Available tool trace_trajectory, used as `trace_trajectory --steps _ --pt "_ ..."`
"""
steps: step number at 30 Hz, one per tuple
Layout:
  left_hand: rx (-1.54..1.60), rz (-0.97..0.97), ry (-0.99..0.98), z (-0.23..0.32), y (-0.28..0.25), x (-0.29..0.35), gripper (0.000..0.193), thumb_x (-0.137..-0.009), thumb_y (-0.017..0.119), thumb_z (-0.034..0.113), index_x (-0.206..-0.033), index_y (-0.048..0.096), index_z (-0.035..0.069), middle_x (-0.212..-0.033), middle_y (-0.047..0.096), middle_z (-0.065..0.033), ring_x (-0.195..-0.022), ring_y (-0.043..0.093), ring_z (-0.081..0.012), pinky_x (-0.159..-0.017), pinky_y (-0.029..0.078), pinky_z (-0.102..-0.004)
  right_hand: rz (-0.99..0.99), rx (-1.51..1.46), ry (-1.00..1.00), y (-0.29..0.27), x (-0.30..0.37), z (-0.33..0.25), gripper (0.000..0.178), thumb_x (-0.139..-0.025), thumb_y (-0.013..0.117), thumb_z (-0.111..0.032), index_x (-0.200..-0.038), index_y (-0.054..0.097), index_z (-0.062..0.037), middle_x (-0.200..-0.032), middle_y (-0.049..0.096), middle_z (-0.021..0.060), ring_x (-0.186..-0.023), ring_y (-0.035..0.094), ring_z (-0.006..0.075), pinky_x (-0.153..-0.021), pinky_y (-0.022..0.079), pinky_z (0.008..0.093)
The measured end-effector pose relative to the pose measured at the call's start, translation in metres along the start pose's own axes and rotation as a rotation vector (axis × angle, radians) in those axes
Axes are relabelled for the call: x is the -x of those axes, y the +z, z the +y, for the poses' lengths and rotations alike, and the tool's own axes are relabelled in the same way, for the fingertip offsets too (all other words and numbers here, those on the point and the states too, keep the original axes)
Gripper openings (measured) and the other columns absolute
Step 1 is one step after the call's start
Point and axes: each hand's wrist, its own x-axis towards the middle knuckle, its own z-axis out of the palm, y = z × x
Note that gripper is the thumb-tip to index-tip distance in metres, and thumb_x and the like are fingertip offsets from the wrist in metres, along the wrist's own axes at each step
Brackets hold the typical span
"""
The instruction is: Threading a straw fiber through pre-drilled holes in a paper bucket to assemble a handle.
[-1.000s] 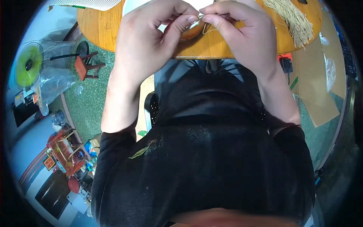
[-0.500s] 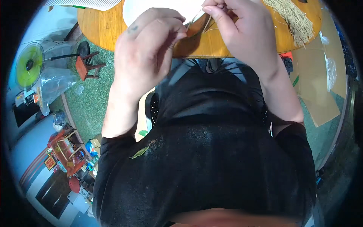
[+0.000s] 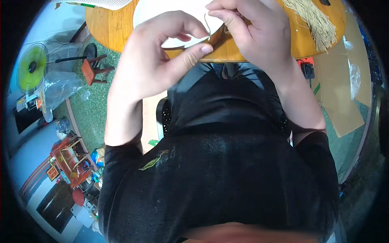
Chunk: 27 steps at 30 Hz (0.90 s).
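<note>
A thin beige cord [image 3: 208, 25] with a small knot near its lower end hangs between my hands above the near edge of the wooden table. My right hand [image 3: 263, 36] pinches the upper part of the cord between thumb and forefinger; its other fingers are curled and partly hidden. Beside the knot is my left hand [image 3: 150, 60], its thumb and forefinger spread apart, the forefinger tip close to or touching the cord. Behind the hands lies a white, round-edged dish-like thing [image 3: 162, 8], cut off by the top of the view.
A bundle of beige cords [image 3: 314, 24] lies on the right of the round wooden table [image 3: 109, 28]. To the left, a small red-brown stool [image 3: 89, 73] and a green fan [image 3: 32, 67] stand on the floor. Flattened cardboard [image 3: 340, 109] is at the right.
My left thumb and forefinger have parted from their pinch. My right hand has shifted slightly left, still pinching the cord, and the knotted end now shows.
</note>
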Motion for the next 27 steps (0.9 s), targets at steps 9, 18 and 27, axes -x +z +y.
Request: trace_trajectory --steps 9,18,27 --pt "0.616 0.118 0.04 0.005 0.012 -0.036 0.017 -0.098 0.076 -0.004 -0.114 0.07 -0.003 -0.094 0.074 -0.0048 -0.083 0.07 -0.0109 -0.072 0.057 -0.0255 -0.118 0.145 0.204 -0.007 -0.015 -0.036 0.007 -0.088 0.076 0.005 -0.093 0.075 0.0002 -0.086 0.069 0.0138 -0.077 0.068 0.0272 -0.068 0.053 0.0347" --pt "0.449 0.169 -0.489 0.017 0.01 -0.033 0.025 -0.095 0.078 -0.008 -0.117 0.069 -0.004 -0.091 0.071 -0.0018 -0.079 0.067 -0.0075 -0.07 0.055 -0.0226 -0.194 0.394 -0.043 -0.024 0.046 -0.04 0.03 -0.08 0.087 -0.002 -0.107 0.081 -0.0141 -0.094 0.069 0.0016 -0.082 0.069 0.0196 -0.07 0.055 0.0314" --pt "0.541 0.151 -0.464 0.013 0.007 -0.035 0.027 -0.094 0.075 -0.011 -0.118 0.067 -0.001 -0.092 0.069 -0.0002 -0.08 0.065 -0.0064 -0.071 0.053 -0.0213 -0.286 0.375 0.03 -0.004 0.032 -0.036 0.012 -0.082 0.086 -0.005 -0.093 0.081 -0.0079 -0.093 0.072 0.0016 -0.08 0.074 0.0196 -0.07 0.061 0.0316"
